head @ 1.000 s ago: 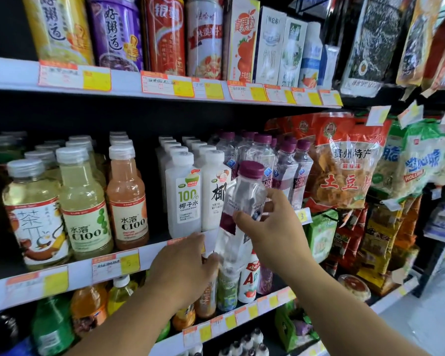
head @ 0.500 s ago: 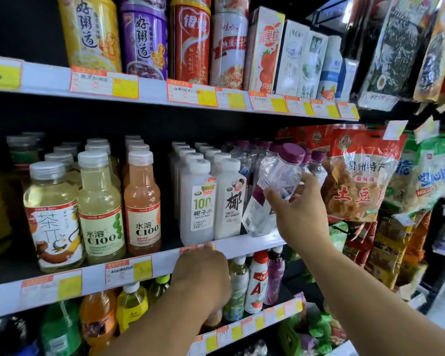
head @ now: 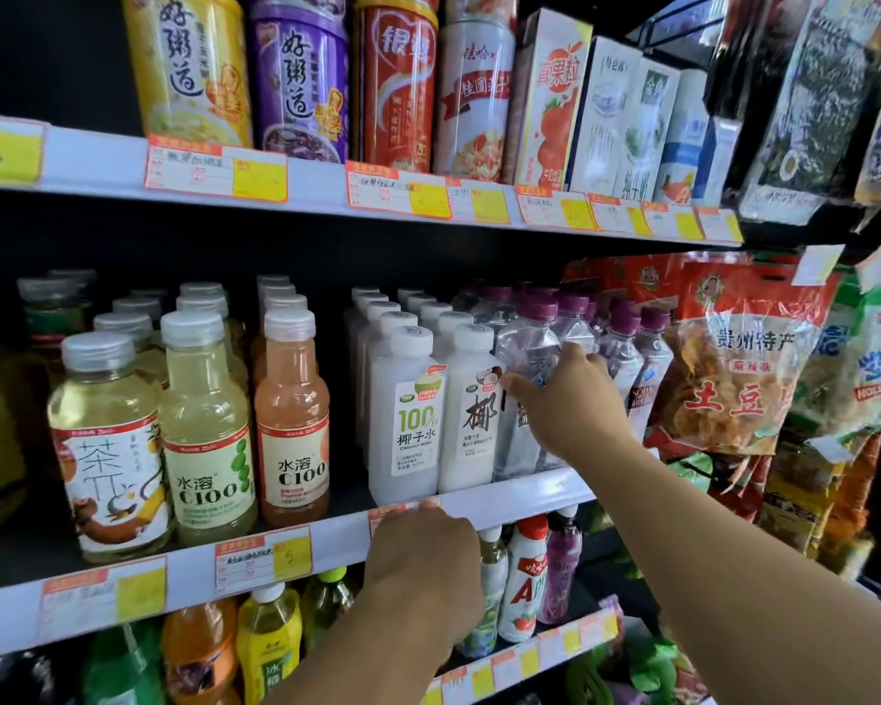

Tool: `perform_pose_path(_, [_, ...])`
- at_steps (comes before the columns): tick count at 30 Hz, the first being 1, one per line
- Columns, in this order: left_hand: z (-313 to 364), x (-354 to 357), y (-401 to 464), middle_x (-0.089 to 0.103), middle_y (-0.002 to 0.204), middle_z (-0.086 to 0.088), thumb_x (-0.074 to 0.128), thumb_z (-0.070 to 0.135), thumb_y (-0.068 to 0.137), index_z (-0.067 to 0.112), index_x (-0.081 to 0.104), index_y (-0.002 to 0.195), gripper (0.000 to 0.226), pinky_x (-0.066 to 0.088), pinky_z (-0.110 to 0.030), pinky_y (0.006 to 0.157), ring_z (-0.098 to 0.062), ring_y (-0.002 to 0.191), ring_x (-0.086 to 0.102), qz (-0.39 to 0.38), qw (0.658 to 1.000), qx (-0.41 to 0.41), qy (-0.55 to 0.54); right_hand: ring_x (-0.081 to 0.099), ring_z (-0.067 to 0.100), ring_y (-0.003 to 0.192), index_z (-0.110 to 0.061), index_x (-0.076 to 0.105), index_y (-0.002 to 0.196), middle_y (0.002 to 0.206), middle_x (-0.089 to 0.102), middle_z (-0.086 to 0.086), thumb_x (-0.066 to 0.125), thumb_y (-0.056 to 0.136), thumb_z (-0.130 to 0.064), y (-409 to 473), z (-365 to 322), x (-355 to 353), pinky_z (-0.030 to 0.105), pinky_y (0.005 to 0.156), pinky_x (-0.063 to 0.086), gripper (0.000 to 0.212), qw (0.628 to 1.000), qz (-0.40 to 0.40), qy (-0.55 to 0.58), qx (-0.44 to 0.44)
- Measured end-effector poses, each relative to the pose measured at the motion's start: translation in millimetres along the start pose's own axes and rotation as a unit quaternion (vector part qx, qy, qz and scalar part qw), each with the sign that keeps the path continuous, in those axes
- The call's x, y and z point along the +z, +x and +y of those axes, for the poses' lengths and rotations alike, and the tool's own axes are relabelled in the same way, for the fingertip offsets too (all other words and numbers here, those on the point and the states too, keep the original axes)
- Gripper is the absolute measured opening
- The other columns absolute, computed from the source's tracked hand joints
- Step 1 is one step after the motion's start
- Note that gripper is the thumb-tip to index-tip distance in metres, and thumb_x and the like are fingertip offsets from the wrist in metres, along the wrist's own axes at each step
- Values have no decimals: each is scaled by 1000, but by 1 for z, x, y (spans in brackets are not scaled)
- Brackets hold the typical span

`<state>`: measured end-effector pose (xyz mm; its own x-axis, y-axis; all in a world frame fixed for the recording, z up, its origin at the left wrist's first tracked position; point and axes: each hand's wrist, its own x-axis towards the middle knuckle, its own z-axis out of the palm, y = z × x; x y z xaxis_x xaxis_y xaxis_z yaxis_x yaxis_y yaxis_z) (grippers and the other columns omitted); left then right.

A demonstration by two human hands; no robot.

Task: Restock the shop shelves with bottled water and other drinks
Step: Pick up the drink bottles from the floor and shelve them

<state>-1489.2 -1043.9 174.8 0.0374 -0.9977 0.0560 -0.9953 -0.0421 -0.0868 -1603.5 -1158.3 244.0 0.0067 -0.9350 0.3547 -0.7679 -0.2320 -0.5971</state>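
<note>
Right hand (head: 568, 404) grasps clear plastic purple-capped water bottle (head: 527, 379), upright at front of middle white metal shelf (head: 520, 493), just beside white coconut-water bottle (head: 471, 414). Left hand (head: 423, 567) curls over shelf's front edge.

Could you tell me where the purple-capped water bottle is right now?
Middle shelf, right of the white coconut bottle, gripped by the right hand.

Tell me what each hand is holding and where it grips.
The right hand grips the clear purple-capped water bottle around its middle. The left hand rests on the shelf edge, holding nothing visible.
</note>
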Motion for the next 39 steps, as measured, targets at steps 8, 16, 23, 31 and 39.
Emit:
perform_pose_path(8, [-2, 2, 0, 55, 124, -9, 47, 27, 95, 15, 60, 122, 32, 45, -37, 89, -28, 111, 55, 3, 1000, 5, -1, 63, 37, 97, -29, 12, 152, 138, 48, 18, 62, 93, -51, 2, 1, 7, 38, 67, 45, 81, 999, 24, -11, -39])
perform_pose_path(16, [-2, 2, -1, 55, 126, -9, 48, 26, 94, 17, 58, 125, 34, 43, -37, 91, -28, 112, 54, -5, 1000, 11, 16, 64, 34, 89, -32, 21, 148, 135, 45, 14, 61, 93, -54, 5, 4, 5, 41, 68, 54, 71, 996, 41, -44, -61])
perform_pose_path(23, [0, 0, 0, 55, 125, -9, 49, 21, 91, 15, 59, 122, 33, 43, -39, 92, -28, 112, 54, -18, 999, 15, 41, 64, 31, 83, -33, 22, 147, 141, 37, 14, 64, 94, -48, 10, 10, 10, 40, 66, 53, 70, 996, 37, 13, -77])
perform_pose_path(31, [-4, -1, -2, 58, 126, -10, 47, 18, 94, 11, 55, 127, 35, 44, -37, 94, -28, 115, 55, -7, 998, 17, 59, 62, 27, 80, -33, 24, 148, 142, 35, 14, 64, 95, -43, 6, 15, 15, 32, 59, 42, 68, 994, 42, 56, -85])
perform_pose_path(39, [-8, -7, 3, 60, 120, -10, 49, 16, 94, 10, 59, 118, 27, 48, -35, 84, -29, 110, 59, -22, 999, 12, 45, 60, 27, 85, -32, 23, 150, 143, 36, 17, 63, 96, -40, 5, 15, 14, 32, 65, 41, 67, 994, 42, 56, -86])
